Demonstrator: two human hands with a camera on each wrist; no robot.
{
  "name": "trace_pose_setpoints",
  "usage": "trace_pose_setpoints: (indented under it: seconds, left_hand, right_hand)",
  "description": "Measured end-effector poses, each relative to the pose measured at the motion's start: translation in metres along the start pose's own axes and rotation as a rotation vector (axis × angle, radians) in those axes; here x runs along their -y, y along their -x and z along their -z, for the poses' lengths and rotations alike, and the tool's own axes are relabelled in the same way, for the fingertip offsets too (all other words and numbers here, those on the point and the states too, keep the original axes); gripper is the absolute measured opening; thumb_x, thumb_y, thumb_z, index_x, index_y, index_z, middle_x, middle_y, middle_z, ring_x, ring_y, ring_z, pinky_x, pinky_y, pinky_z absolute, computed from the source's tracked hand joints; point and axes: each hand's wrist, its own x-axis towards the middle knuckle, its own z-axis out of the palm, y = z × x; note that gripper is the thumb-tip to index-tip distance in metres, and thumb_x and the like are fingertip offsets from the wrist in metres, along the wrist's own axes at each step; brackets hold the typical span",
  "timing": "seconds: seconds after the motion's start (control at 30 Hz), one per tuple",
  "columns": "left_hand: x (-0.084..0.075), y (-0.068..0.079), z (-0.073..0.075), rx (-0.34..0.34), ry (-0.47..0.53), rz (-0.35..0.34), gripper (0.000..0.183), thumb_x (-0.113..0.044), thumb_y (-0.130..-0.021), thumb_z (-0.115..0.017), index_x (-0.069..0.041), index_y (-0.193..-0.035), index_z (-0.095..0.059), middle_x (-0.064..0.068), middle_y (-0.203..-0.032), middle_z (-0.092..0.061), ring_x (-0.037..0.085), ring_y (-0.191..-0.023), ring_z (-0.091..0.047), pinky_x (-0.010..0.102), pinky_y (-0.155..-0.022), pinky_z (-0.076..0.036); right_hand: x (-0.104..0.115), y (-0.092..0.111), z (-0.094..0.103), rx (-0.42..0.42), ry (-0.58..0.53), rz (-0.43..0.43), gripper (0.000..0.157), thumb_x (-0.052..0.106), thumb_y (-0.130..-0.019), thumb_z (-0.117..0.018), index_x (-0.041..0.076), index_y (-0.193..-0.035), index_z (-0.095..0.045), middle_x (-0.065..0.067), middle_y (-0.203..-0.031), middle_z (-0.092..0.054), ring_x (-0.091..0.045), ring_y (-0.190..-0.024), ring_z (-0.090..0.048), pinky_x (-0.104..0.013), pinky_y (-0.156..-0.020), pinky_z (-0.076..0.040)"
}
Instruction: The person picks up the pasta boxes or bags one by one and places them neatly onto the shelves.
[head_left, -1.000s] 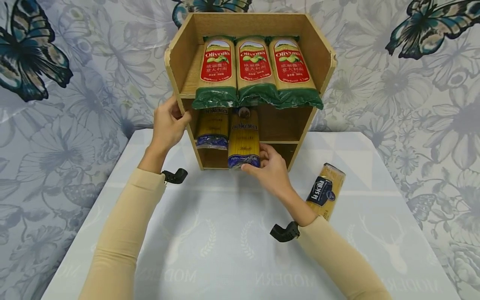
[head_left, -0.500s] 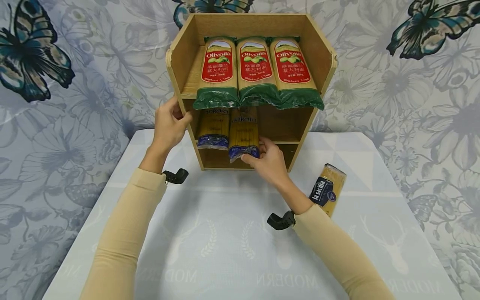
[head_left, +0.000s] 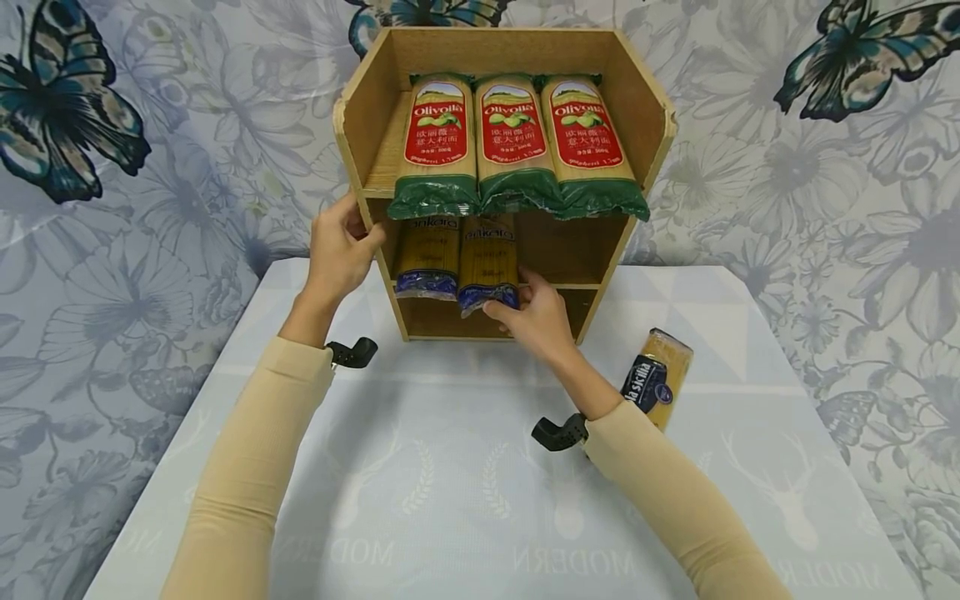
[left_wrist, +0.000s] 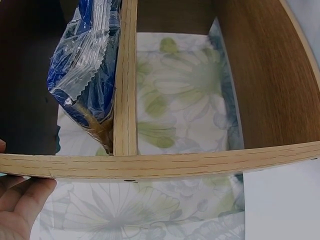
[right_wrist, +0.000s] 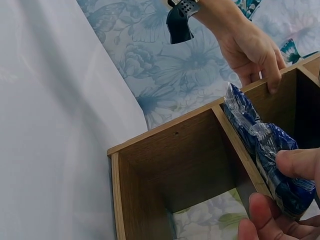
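Observation:
A wooden shelf unit stands on the table. My left hand grips its left side panel, thumb at the front edge. On the middle shelf lie two yellow packs of Ankara spaghetti with blue ends, the left pack and the right pack. My right hand pinches the front end of the right pack, thumb on its blue wrapper and fingers lower, near the shelf board. In the left wrist view, a crinkled blue wrapper lies against the board.
Three Olivoilà spaghetti packs fill most of the top shelf, their green ends jutting past its front edge. A la sicilia spaghetti pack lies on the table at right, partly behind my right forearm.
My right hand has moved away from me and the right Ankara pack has slid deeper onto the middle shelf, its end now nearly level with the left pack's. My left hand stays put.

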Motion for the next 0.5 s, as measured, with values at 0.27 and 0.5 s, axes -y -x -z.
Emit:
trace_pose_setpoints:
  seconds: [0.27, 0.5]
  left_hand:
    - [-0.001, 0.0005, 0.0002, -0.001, -0.008, -0.005, 0.048, 0.004, -0.092, -0.063, -0.01, -0.137, -0.064, 0.013, -0.116, -0.073, 0.024, -0.101, -0.072, 0.039, -0.086, -0.059]
    - [-0.0007, 0.0006, 0.0007, -0.003, -0.009, -0.007, 0.047, 0.004, -0.091, -0.063, -0.01, -0.136, -0.065, 0.013, -0.115, -0.074, 0.025, -0.1, -0.072, 0.036, -0.084, -0.059]
  right_hand:
    - [-0.0025, -0.0069, -0.0009, -0.007, -0.034, 0.008, 0.083, 0.024, -0.09, -0.078, 0.007, -0.158, -0.034, -0.011, -0.115, -0.072, -0.034, -0.079, -0.072, -0.042, -0.065, -0.059]
    - [-0.0038, -0.008, 0.0002, -0.014, 0.0, 0.021, 0.085, 0.026, -0.09, -0.079, 0.007, -0.159, -0.032, -0.009, -0.104, -0.074, -0.033, -0.078, -0.072, -0.037, -0.061, -0.058]
